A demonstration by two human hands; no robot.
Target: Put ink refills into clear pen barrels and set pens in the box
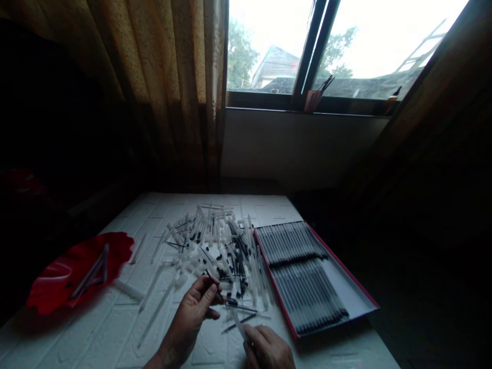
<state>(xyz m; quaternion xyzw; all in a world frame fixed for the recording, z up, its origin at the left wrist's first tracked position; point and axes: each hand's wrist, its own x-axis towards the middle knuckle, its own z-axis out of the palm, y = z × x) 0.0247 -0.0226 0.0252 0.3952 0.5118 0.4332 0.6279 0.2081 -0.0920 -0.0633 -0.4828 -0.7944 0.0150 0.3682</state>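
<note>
Pinching parts | left hand [192, 312]: nearly closed on black rod [220, 294] | right hand [268, 349]: curled around clear tube [238, 325] | tube pile [209, 241]: mid-tabletop [92, 343] | red box [300, 277]: right edge | red dish [79, 271]: left edge

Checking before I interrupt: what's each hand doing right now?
Left hand: closed, pinching a thin black rod.
Right hand: closed, holding a clear plastic tube.

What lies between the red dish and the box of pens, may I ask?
In the head view, a heap of clear tubes and black parts.
</note>
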